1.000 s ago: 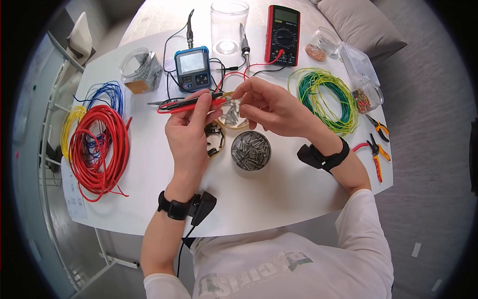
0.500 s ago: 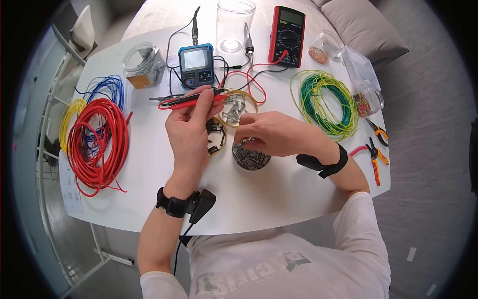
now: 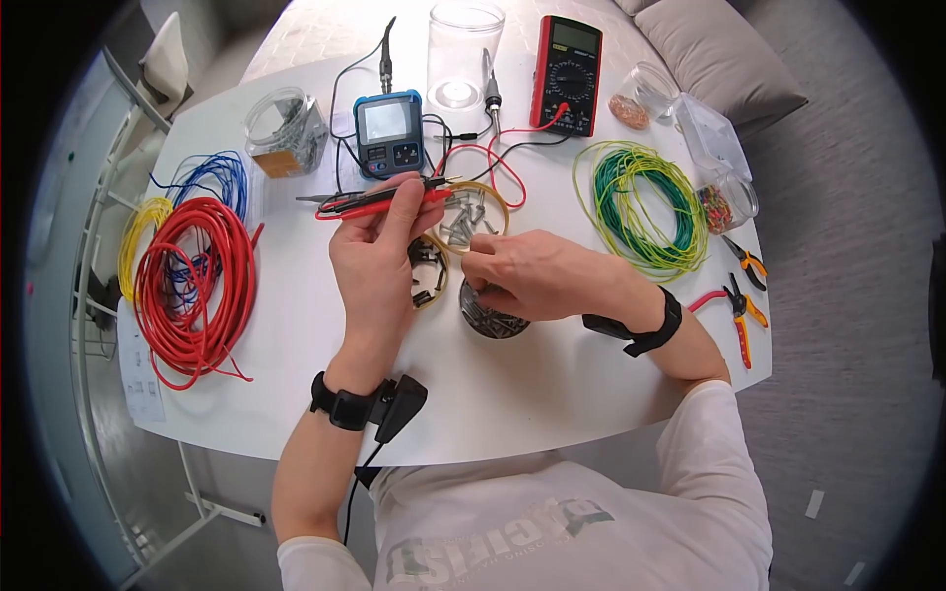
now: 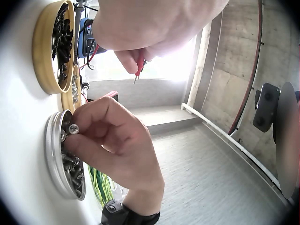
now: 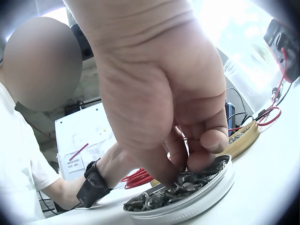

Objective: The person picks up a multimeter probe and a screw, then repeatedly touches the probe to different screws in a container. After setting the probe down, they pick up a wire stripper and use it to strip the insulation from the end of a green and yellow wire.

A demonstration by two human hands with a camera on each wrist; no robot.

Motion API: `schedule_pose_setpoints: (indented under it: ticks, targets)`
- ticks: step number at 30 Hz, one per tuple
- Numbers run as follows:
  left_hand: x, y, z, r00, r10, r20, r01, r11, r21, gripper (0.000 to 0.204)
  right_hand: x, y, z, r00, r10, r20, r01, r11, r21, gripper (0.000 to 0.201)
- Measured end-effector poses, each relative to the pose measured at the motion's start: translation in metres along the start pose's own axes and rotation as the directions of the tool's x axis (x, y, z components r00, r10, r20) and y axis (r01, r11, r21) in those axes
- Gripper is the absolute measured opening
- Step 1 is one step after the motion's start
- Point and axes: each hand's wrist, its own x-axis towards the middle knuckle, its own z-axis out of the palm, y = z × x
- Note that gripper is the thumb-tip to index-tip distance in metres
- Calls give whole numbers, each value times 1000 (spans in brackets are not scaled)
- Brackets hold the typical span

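My left hand (image 3: 379,261) holds the red probe (image 3: 372,207) and black probe (image 3: 345,200) together, thumb pressed over them, left of the round tray of silver screws (image 3: 477,185). In the left wrist view a red probe tip (image 4: 139,66) sticks out past the fingers. My right hand (image 3: 547,274) reaches down into the metal tin of screws (image 5: 206,202), its fingertips among them. The left wrist view shows its thumb and forefinger pinching a socket-head screw (image 4: 73,129) at the tin's mouth. A second round tray of black screws (image 4: 41,47) stands beside the tin.
Behind the hands are a blue tester (image 3: 387,133), a clear jar (image 3: 463,49), a soldering iron (image 3: 493,94) and a red multimeter (image 3: 569,74). Red wire (image 3: 197,295) lies left; green wire (image 3: 645,207), pliers (image 3: 747,264) and a wire stripper (image 3: 741,315) lie right.
My right hand has come down from beside the probe tips into the tin, then shifted slightly within it. My left hand keeps its hold on the probes, nearly still.
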Motion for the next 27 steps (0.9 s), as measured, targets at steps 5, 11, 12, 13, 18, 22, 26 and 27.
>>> schedule_pose_setpoints:
  ticks: [5,11,12,13,18,22,26,27]
  targets:
    - [0,-1,-2,1000,3,1,-3,1000,-7,22,-1,2,-10,999,-32,-18,35,984,177,13]
    - [0,0,-1,1000,11,-2,-11,1000,2,22,-5,7,-17,996,-81,36,71,968,240,9]
    - [1,0,-1,1000,14,-1,-14,1000,-3,22,-5,7,-17,994,-81,76,62,971,233,8]
    - [0,-1,-1,1000,15,0,-15,1000,-8,22,-6,8,-16,994,-81,76,61,970,234,8]
    - [0,0,-1,1000,15,-2,-15,1000,1,23,-6,14,-19,985,-168,-38,172,949,263,18]
    - [0,0,-1,1000,14,-3,-14,1000,-5,23,-4,20,-24,983,-27,-184,93,927,364,18]
    - [0,1,0,1000,5,-3,-5,1000,12,22,2,32,-27,949,265,-172,-59,683,728,16]
    - [0,0,0,1000,-9,8,9,1000,22,22,3,34,-26,945,266,-190,3,574,819,17]
